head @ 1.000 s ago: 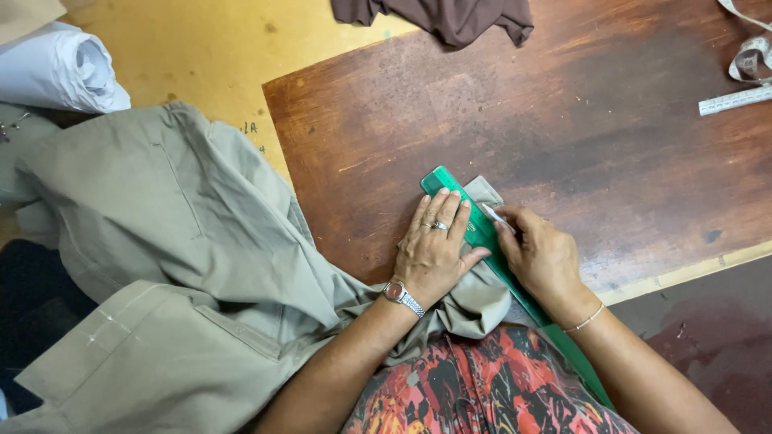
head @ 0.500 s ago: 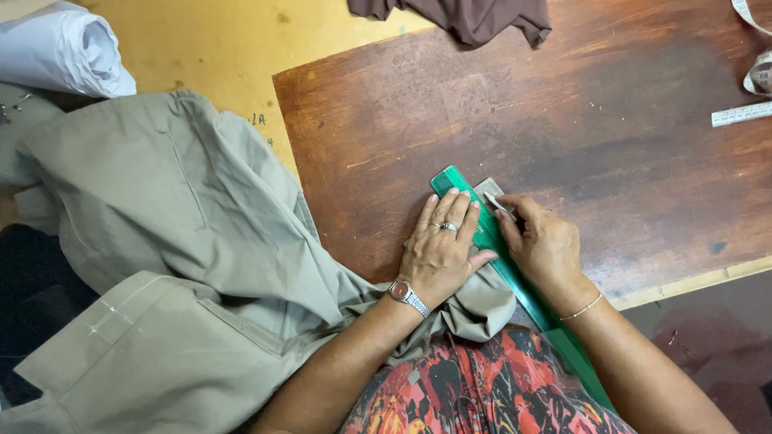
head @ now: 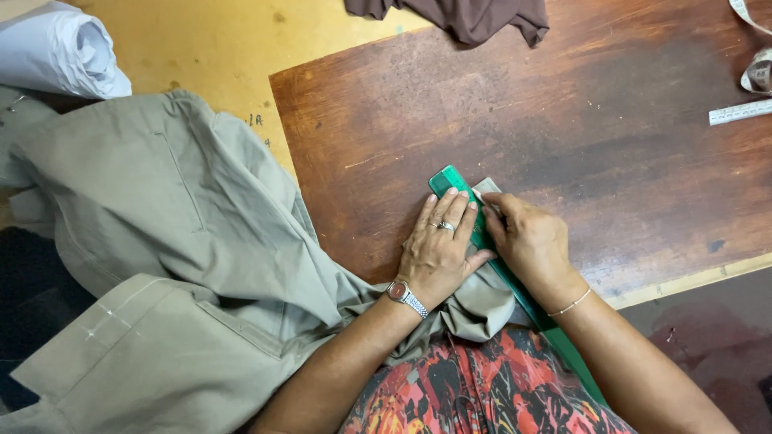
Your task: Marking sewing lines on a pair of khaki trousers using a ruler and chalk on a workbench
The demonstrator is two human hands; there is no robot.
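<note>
Centrally, a green ruler [head: 490, 249] is laid slantwise on the dark wooden table [head: 563, 120], over a strip of khaki cloth [head: 201, 265]. It is pressed flat by the left hand [head: 438, 253], fingers spread and closed on nothing. At 3 o'clock of it, the right hand [head: 531, 245] is pinched narrowly on something small at the ruler's edge; what it is cannot be told. A brown cloth [head: 474, 14] is seen at 12 o'clock, a measuring tape [head: 744, 108] at 2 o'clock, and a white roll [head: 60, 52] at 10 o'clock.

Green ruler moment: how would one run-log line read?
left hand: flat on green ruler | right hand: at ruler edge, marker unclear | khaki garment: under ruler | wooden table
</note>
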